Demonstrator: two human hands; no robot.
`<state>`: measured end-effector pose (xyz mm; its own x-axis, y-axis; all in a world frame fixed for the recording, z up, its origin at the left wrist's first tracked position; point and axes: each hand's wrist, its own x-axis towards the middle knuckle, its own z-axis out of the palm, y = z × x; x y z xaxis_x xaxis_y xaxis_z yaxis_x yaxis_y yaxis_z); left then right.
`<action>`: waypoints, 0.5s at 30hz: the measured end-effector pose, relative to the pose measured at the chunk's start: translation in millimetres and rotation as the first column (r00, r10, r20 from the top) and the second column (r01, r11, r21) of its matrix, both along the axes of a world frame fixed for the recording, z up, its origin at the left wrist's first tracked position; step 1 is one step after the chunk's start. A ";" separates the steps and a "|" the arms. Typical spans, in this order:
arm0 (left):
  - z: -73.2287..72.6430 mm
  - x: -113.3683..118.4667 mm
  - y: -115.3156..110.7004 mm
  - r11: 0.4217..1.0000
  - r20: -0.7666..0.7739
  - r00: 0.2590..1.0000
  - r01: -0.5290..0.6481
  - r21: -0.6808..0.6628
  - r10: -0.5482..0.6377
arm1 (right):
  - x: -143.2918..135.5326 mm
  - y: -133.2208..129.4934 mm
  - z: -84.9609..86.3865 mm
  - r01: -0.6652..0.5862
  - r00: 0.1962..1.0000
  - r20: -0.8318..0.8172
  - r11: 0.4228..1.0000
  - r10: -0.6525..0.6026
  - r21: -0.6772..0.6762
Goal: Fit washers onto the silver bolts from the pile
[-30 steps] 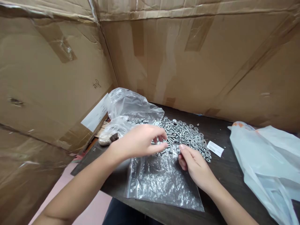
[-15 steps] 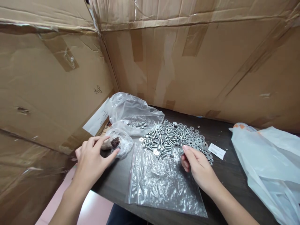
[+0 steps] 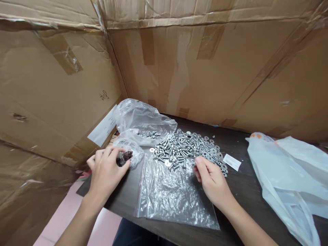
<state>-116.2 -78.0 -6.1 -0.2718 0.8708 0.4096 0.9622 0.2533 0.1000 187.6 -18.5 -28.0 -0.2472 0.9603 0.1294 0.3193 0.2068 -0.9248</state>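
My left hand (image 3: pixel 107 171) curls its fingers and thumb round a dark brown, lumpy thing (image 3: pixel 125 157) of a kind I cannot make out. Beneath and beside that lies a crumpled clear plastic bag (image 3: pixel 137 153). At the near right edge of a heap of metal bolts (image 3: pixel 176 150), my right hand (image 3: pixel 211 176) is closed, thumb against forefinger; whatever may be between them is hidden. Flat washers (image 3: pixel 211 152) lie along the heap's right side. A flat clear zip bag (image 3: pixel 176 198) is spread in front of the heap.
A larger clear bag (image 3: pixel 146 118) with some bolts inside stands behind the left hand. Tall cardboard walls (image 3: pixel 174 75) close off the back and left. A small white label (image 3: pixel 232 162) and a white plastic bag (image 3: pixel 282 167) lie right on the dark table (image 3: pixel 248 191).
My left hand has closed in on the brown lump, fingers now bent over it. My right hand stays pinched near the bolts. The whole view has shifted slightly.
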 end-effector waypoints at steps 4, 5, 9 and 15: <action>3.1 -3.9 3.7 1.000 0.091 0.996 -0.018 -0.003 0.018 | 2.1 -1.0 -1.4 -0.011 0.999 0.033 0.998 0.009 0.056; 4.2 -5.7 3.8 1.000 0.132 0.991 -0.029 0.010 0.027 | 2.3 -1.2 -1.4 -0.015 0.999 0.039 0.998 0.012 0.064; 10.7 -12.5 0.0 0.978 0.321 0.946 -0.107 0.177 0.046 | 1.0 -2.3 -0.2 -0.027 0.998 0.053 0.997 0.023 0.068; 29.3 -0.9 -10.7 0.858 0.593 0.788 -0.181 0.481 -0.166 | -1.9 -3.8 2.6 -0.033 0.999 0.043 0.999 0.032 0.043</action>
